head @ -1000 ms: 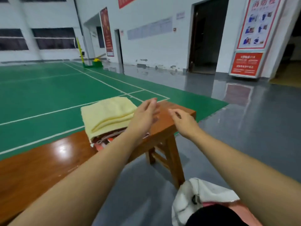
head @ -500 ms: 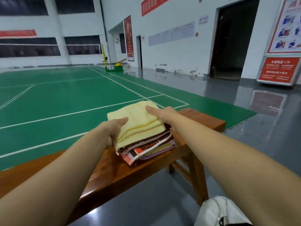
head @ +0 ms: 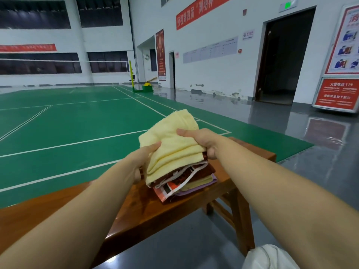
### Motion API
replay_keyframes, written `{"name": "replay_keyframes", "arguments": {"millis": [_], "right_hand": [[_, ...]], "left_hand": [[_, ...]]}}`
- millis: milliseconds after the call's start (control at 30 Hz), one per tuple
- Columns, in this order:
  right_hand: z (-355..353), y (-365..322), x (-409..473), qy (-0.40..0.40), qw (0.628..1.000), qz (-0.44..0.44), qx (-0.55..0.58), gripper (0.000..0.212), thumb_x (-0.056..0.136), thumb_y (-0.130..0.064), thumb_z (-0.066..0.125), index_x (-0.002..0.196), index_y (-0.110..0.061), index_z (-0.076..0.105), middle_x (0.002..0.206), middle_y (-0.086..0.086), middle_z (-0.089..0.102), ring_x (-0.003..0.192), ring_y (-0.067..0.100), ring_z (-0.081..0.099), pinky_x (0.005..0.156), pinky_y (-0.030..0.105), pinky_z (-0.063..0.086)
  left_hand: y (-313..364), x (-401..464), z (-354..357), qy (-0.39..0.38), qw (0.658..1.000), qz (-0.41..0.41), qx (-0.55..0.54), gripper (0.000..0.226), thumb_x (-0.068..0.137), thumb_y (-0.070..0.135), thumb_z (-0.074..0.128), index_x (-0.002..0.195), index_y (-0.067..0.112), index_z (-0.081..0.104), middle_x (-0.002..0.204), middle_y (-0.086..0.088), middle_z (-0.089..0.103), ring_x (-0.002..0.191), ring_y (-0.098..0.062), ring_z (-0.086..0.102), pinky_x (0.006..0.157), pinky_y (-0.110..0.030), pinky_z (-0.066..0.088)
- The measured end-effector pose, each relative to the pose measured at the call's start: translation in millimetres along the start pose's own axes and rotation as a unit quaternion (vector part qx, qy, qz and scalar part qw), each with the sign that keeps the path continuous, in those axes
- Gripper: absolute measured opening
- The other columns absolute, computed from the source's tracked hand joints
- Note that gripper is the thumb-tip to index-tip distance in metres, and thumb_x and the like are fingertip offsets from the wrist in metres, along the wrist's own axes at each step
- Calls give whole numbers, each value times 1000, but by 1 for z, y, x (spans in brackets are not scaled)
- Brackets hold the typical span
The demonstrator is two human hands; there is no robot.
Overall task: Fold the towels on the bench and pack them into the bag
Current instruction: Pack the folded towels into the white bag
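A stack of folded towels (head: 180, 171) is at the right end of the wooden bench (head: 136, 216); a pale yellow towel (head: 172, 140) is on top, with dark red, orange-and-white and lilac ones under it. My left hand (head: 141, 162) grips the stack's left side, thumb on the yellow towel. My right hand (head: 202, 142) grips the right side, thumb on top and fingers curled under the edge. The stack's far end is tilted up off the bench. A white bag (head: 270, 257) shows at the bottom right edge, mostly out of frame.
The bench stands on a grey floor (head: 194, 239) beside a green badminton court (head: 77, 129). A yellow-green net post (head: 133, 78) stands far back. A dark doorway (head: 283, 59) and red notice boards (head: 338, 94) line the right wall.
Both hands went from hovering by the stack to gripping its two sides. The stack's far end has lifted and tilted up. The camera has tilted up, so less of the bag shows.
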State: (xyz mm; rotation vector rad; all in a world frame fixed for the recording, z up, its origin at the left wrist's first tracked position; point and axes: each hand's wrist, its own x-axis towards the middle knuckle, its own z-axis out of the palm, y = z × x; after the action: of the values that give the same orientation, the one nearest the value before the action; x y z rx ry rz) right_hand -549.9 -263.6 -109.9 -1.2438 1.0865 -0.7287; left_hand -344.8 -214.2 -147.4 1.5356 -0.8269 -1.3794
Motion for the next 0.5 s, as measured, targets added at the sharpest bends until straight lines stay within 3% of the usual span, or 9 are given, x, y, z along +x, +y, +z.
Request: {"name": "replay_keyframes", "arguments": {"millis": [100,167,300,367,467,500], "right_hand": [[-6,-14,-12,-26,996,-42,78,52,86,-38,78,126,-6,65,116,18,73,109,34,70,90,48,58],[-12,-26,-24,-44,989,-75,118,53,88,-39,74,129,-7,64,120,18,71,111,34,68,91,48,58],[-26,-49,-56,-60,977,-116,167,48,91,-40,69,125,-7,65,120,18,71,102,32,71,88,48,60],[-41,-51,-73,-44,977,-126,169,53,90,-42,70,130,-8,62,123,18,70,108,33,69,94,50,57],[-78,-38,-99,-19,970,-141,197,59,93,-44,68,140,-10,56,131,18,65,120,35,64,100,52,51],[-95,-29,-110,-7,969,-142,203,59,93,-44,67,140,-10,56,131,18,65,120,35,64,99,51,53]], "left_hand": [[14,-22,0,-74,995,44,-40,71,76,63,77,124,12,67,112,-15,75,102,-32,73,84,-44,59],[27,-38,1,-135,984,66,-92,73,78,61,76,130,12,65,122,-16,71,112,-32,70,95,-47,54],[43,-59,15,-284,927,76,-234,87,80,72,68,141,10,58,142,-20,57,131,-38,56,114,-54,38],[42,-63,34,-361,889,75,-273,100,77,84,57,146,11,53,148,-21,51,136,-39,50,114,-53,38],[26,-55,73,-405,862,55,-299,114,72,95,47,146,8,53,148,-24,50,134,-42,52,103,-52,50],[16,-51,91,-423,851,49,-308,116,71,95,46,147,8,51,149,-25,49,135,-44,50,107,-53,47]]}}
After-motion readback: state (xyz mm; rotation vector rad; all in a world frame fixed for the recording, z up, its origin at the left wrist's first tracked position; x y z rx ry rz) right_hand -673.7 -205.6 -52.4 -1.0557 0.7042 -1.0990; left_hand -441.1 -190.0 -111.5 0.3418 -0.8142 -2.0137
